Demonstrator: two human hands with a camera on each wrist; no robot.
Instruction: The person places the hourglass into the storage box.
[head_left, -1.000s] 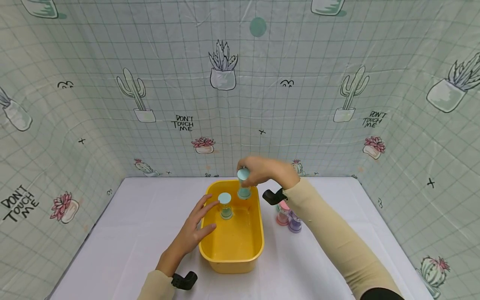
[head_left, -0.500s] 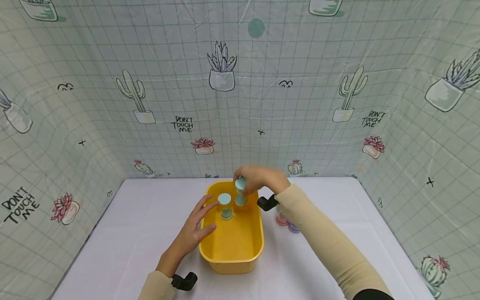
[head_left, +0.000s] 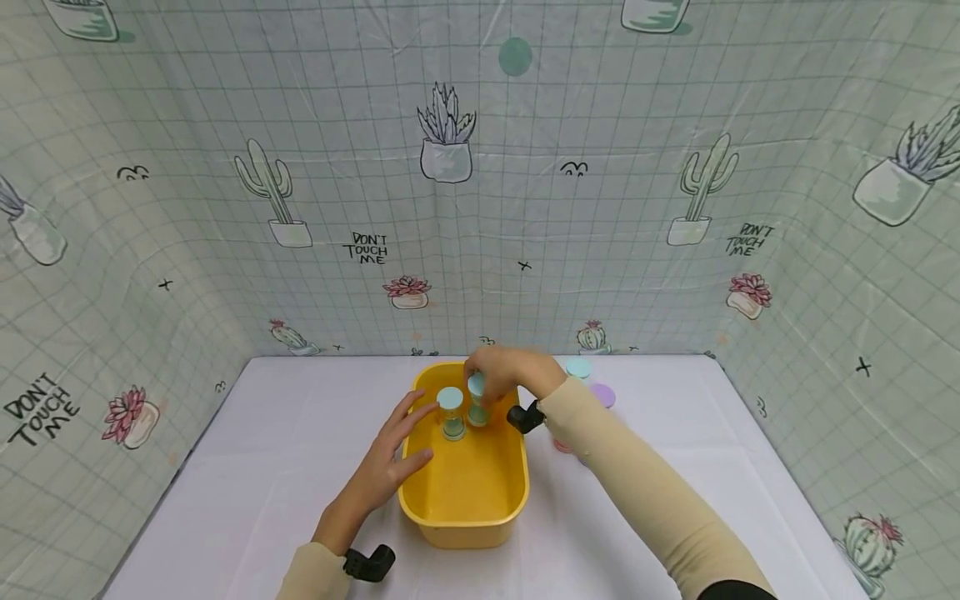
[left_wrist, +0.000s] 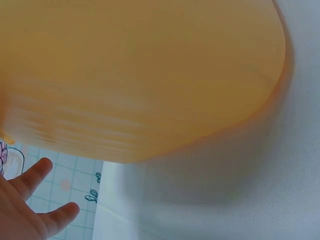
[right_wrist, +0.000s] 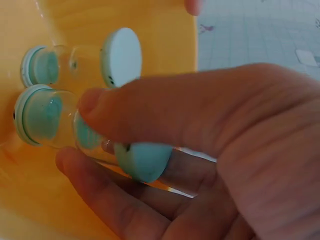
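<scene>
Sinking lower and nearer since the earlier frame, the right hand (head_left: 501, 371) has brought the held hourglass (head_left: 477, 414) down into the far part of the yellow tub (head_left: 463, 500). Thumb and fingers pinch it around the middle, with its lid up. Just to its left, the standing hourglass (head_left: 452, 414) is upright on the tub floor. The right wrist view shows the two bases close together; I cannot tell whether they touch, or whether the held one bears on the floor yet.

This looks like the setting-down step. Best to keep the held hourglass plumb, let its base sit flat, and loosen the fingers evenly so neither piece tips. Any drift left could knock its neighbour. The left hand (head_left: 384, 460), fingers spread at the tub's left side, seems well placed to steady the tub. Other hourglasses (head_left: 578, 367), partly hidden by the right sleeve (head_left: 630, 458), are on the bench (head_left: 300, 467).
</scene>
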